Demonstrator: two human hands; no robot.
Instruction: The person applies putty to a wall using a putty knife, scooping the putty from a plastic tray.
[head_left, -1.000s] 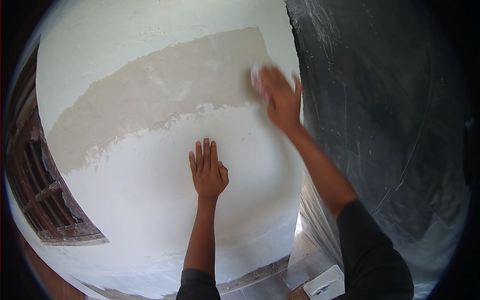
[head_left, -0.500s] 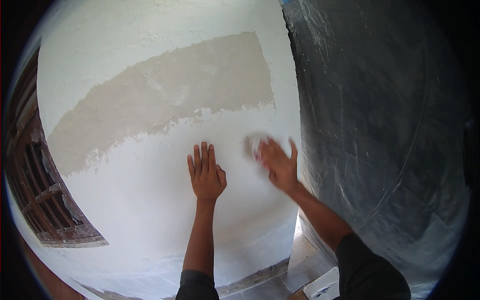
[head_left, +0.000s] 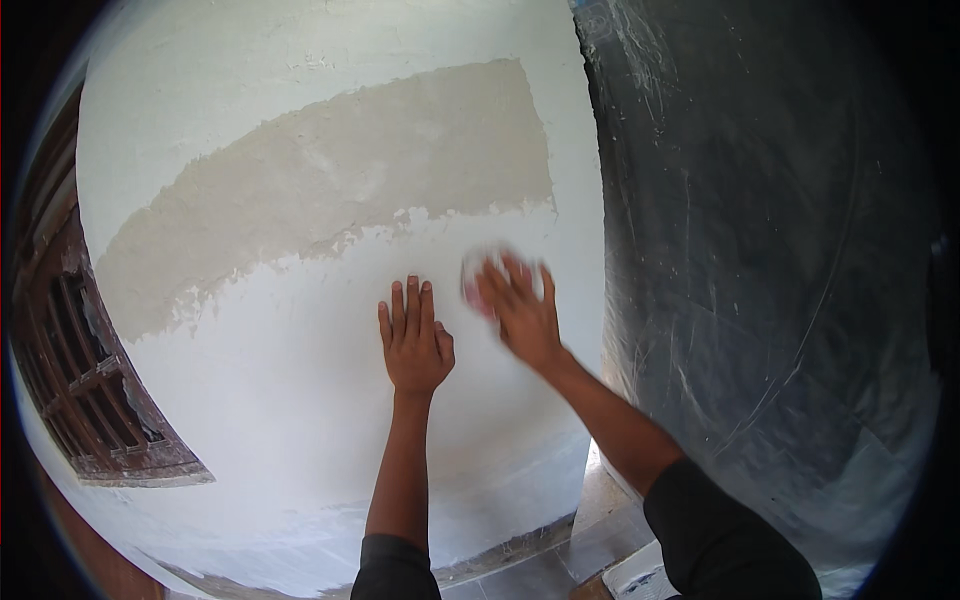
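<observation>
My left hand (head_left: 415, 345) lies flat against the white wall (head_left: 290, 390), its fingers stretched upward and holding nothing. To its right, my right hand (head_left: 522, 315) presses a small reddish-and-white pad (head_left: 474, 283) to the same wall. Motion smears that pad, so its exact kind cannot be made out; part of it is hidden under the fingers. Above both hands runs a broad beige patch (head_left: 370, 150) with a ragged lower edge, where the wall surface looks different.
At the left is a dark brown wooden window with bars (head_left: 100, 390). A dark plastic sheet (head_left: 760, 250) hangs along the right, beside the wall's edge. Below, grey floor tiles (head_left: 530, 578) and a whitish, box-like object (head_left: 640, 575) show near my right sleeve.
My right hand has moved left and slightly up across the wall with the pad, closer to my left hand. The left hand stays on nearly the same spot.
</observation>
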